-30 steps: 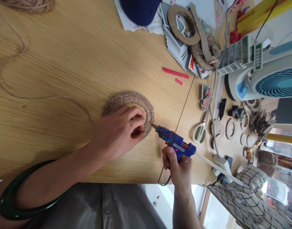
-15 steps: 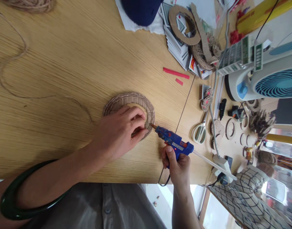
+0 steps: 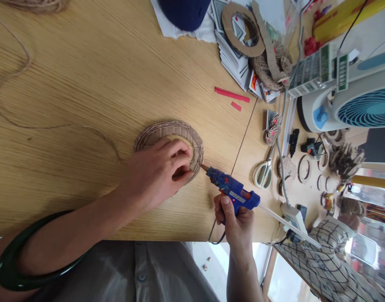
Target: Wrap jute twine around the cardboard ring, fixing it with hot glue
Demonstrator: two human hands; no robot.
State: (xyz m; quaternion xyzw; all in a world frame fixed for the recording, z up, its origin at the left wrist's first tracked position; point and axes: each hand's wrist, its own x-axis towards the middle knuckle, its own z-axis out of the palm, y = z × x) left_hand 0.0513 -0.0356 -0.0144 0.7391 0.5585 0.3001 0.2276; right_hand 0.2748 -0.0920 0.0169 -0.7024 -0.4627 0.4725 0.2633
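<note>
A round cardboard ring [image 3: 192, 136] with ridged brown layers round its rim lies flat on the wooden table. My left hand [image 3: 157, 167] is closed on the ring's near side, its fingers curled over the inner edge. In my right hand [image 3: 233, 216] is a blue glue gun [image 3: 231, 187], gripped by its handle, with a small red light lit. The gun's nozzle is at the ring's right outer edge. A clear glue stick [image 3: 289, 225] sticks out of the gun's back. Thin twine [image 3: 38, 126] trails over the table at the left.
Red strips [image 3: 231, 95] lie beyond the gun. Scissors [image 3: 263, 173], a grey cable [image 3: 282, 167] and a power strip [image 3: 295, 216] are to the right. Playing cards [image 3: 233, 63], a dark blue object [image 3: 184, 12] and a fan [image 3: 352, 105] stand farther off. A person's checked sleeve [image 3: 324, 247] shows at lower right.
The glue gun and my right hand have shifted slightly right, and the nozzle has drawn back a little along the ring's edge. My left hand keeps its hold.
</note>
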